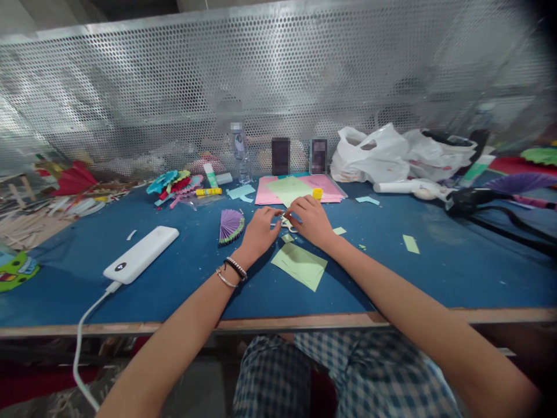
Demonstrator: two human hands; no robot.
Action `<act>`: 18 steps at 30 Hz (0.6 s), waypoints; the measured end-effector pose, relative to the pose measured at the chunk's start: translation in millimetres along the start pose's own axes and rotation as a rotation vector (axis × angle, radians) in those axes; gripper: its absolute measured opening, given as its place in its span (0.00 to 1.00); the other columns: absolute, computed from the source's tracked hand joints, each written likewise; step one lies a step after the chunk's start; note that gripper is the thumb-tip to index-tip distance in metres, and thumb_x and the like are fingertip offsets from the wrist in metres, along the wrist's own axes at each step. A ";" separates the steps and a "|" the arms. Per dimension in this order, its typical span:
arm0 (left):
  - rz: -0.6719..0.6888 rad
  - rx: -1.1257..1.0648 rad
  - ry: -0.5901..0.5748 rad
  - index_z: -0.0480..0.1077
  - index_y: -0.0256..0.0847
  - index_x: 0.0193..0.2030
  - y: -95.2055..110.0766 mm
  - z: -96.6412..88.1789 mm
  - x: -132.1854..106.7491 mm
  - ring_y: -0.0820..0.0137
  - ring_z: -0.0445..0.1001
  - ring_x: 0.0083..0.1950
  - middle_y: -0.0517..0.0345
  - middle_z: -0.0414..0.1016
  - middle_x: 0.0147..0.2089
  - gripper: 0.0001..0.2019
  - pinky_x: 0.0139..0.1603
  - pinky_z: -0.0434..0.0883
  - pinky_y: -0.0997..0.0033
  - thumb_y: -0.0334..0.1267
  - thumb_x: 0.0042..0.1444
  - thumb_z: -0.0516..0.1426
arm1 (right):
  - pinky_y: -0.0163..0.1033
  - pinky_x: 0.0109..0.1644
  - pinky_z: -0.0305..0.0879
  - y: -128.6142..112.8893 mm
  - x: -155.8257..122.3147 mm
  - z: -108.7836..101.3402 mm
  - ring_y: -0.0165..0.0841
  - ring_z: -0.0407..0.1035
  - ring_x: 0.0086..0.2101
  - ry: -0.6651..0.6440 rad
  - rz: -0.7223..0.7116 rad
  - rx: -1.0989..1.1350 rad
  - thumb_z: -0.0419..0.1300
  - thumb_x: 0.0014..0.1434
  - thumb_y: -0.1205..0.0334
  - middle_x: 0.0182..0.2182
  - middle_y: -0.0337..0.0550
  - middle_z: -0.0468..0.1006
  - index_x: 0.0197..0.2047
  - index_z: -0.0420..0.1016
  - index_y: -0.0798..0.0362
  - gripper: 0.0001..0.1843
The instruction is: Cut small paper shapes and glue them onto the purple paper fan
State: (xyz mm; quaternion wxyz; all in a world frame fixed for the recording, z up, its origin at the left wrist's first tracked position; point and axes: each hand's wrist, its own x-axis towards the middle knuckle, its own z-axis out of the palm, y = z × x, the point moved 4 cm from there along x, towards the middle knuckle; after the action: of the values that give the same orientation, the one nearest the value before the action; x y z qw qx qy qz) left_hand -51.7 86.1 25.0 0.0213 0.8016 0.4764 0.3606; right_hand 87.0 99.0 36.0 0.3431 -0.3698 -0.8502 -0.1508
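Over the middle of the blue table, my left hand (260, 233) and my right hand (310, 220) nearly meet at the fingertips. Fingers on both are bent in a pinch; a tiny pale bit seems to be between them, too small to name. Just under the fingertips lies a pair of scissors (289, 226) with pale handles, partly hidden. Closer to me is a light green sheet of paper (300, 266), with a small green paper scrap (288, 238) by its far edge. A pleated purple paper fan (230, 225) with a green trim rests left of my left hand.
Pink and green paper sheets (265, 191) lie beyond my hands, a yellow cap (317, 193) on them. At left are a white power bank (141, 255) with a cable, glue sticks (210, 175) and paper flowers (174, 184). White plastic bags (369, 154) and black straps (500, 215) occupy the right.
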 end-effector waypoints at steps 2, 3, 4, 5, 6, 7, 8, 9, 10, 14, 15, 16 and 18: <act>0.001 -0.007 -0.001 0.66 0.40 0.47 0.0 0.2 0.0 0.63 0.64 0.48 0.52 0.68 0.44 0.12 0.50 0.62 0.65 0.34 0.55 0.51 | 0.43 0.41 0.52 0.1 -0.1 -0.2 0.39 0.58 0.40 0.003 0.001 -0.002 0.52 0.59 0.63 0.35 0.46 0.70 0.35 0.71 0.52 0.07; 0.002 -0.011 -0.002 0.66 0.40 0.48 -0.1 0.4 0.1 0.63 0.64 0.48 0.52 0.68 0.44 0.13 0.50 0.62 0.65 0.34 0.56 0.51 | 0.43 0.41 0.52 0.2 -0.1 -0.4 0.39 0.58 0.40 0.005 0.002 -0.002 0.51 0.59 0.63 0.35 0.46 0.70 0.35 0.71 0.52 0.08; 0.002 -0.015 -0.005 0.66 0.40 0.48 -0.2 0.6 0.2 0.63 0.64 0.48 0.51 0.68 0.44 0.13 0.50 0.62 0.65 0.34 0.56 0.51 | 0.43 0.41 0.52 0.4 -0.1 -0.6 0.39 0.58 0.40 0.005 0.004 0.000 0.51 0.59 0.63 0.35 0.46 0.70 0.35 0.71 0.52 0.08; 0.001 -0.018 -0.007 0.66 0.40 0.49 -0.4 0.8 0.4 0.63 0.64 0.48 0.51 0.68 0.44 0.14 0.50 0.62 0.65 0.35 0.56 0.50 | 0.43 0.41 0.53 0.5 -0.1 -0.7 0.39 0.58 0.40 0.004 0.005 0.002 0.51 0.59 0.63 0.35 0.46 0.70 0.35 0.71 0.52 0.07; 0.000 -0.022 -0.010 0.66 0.40 0.49 -0.7 0.9 0.6 0.63 0.64 0.48 0.51 0.68 0.44 0.14 0.50 0.62 0.65 0.35 0.56 0.50 | 0.43 0.41 0.53 0.6 -0.1 -0.8 0.39 0.58 0.39 0.003 0.006 0.005 0.51 0.58 0.63 0.35 0.46 0.70 0.36 0.71 0.52 0.07; -0.001 -0.025 -0.011 0.66 0.40 0.50 -1.0 0.9 0.8 0.63 0.64 0.48 0.51 0.68 0.44 0.14 0.50 0.61 0.65 0.35 0.56 0.50 | 0.43 0.41 0.53 0.7 -0.1 -0.9 0.39 0.58 0.39 0.002 0.007 0.007 0.52 0.58 0.63 0.35 0.45 0.70 0.36 0.71 0.52 0.07; -0.003 -0.029 -0.012 0.66 0.40 0.50 -1.3 0.8 1.0 0.63 0.64 0.48 0.51 0.68 0.44 0.14 0.50 0.61 0.65 0.35 0.57 0.50 | 0.43 0.41 0.53 0.7 -0.2 -1.0 0.39 0.58 0.39 0.003 0.009 0.009 0.52 0.58 0.63 0.35 0.45 0.70 0.36 0.71 0.52 0.07; -0.003 -0.032 -0.012 0.66 0.40 0.50 -1.5 0.6 1.1 0.63 0.64 0.48 0.51 0.68 0.45 0.15 0.50 0.61 0.64 0.36 0.57 0.50 | 0.43 0.41 0.53 0.7 -0.2 -1.1 0.39 0.58 0.39 0.004 0.010 0.008 0.52 0.58 0.63 0.35 0.45 0.70 0.36 0.71 0.52 0.07; -0.004 -0.034 -0.012 0.66 0.40 0.50 -1.7 0.4 1.1 0.63 0.64 0.48 0.50 0.68 0.45 0.15 0.50 0.61 0.64 0.36 0.57 0.50 | 0.43 0.41 0.53 0.7 -0.3 -1.3 0.39 0.58 0.40 0.005 0.012 0.007 0.52 0.58 0.63 0.35 0.45 0.70 0.35 0.71 0.52 0.07; -0.019 -0.055 -0.010 0.66 0.39 0.51 -2.4 1.4 -0.1 0.62 0.64 0.48 0.50 0.67 0.44 0.15 0.50 0.61 0.64 0.36 0.56 0.51 | 0.43 0.41 0.53 0.4 -0.5 -1.5 0.39 0.58 0.40 0.001 0.014 0.001 0.52 0.58 0.63 0.35 0.45 0.70 0.36 0.70 0.52 0.07; -0.027 -0.061 -0.009 0.66 0.40 0.51 -2.7 2.1 -0.3 0.63 0.64 0.48 0.50 0.67 0.44 0.15 0.50 0.61 0.64 0.36 0.56 0.51 | 0.43 0.41 0.53 0.4 -0.4 -1.6 0.39 0.58 0.40 -0.001 0.014 0.001 0.52 0.58 0.63 0.35 0.45 0.70 0.36 0.70 0.52 0.07; -0.034 -0.065 -0.007 0.66 0.40 0.51 -3.4 2.7 -0.2 0.63 0.64 0.47 0.50 0.67 0.44 0.15 0.50 0.61 0.64 0.36 0.56 0.51 | 0.43 0.41 0.53 0.3 -0.4 -1.6 0.39 0.58 0.40 -0.001 0.014 0.001 0.52 0.58 0.63 0.35 0.45 0.70 0.36 0.70 0.52 0.07; -0.048 -0.063 0.001 0.66 0.41 0.50 -7.0 2.7 1.1 0.63 0.64 0.47 0.50 0.67 0.45 0.15 0.50 0.61 0.64 0.36 0.55 0.52 | 0.42 0.41 0.53 0.2 -0.3 -1.7 0.39 0.58 0.40 0.000 0.015 0.002 0.52 0.58 0.63 0.35 0.45 0.70 0.35 0.70 0.52 0.07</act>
State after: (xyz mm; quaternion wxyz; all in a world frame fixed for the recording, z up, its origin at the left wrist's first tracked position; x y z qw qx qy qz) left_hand -55.0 91.7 21.0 0.0547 0.7887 0.4838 0.3752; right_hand 88.1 98.1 37.1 0.3445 -0.3758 -0.8475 -0.1475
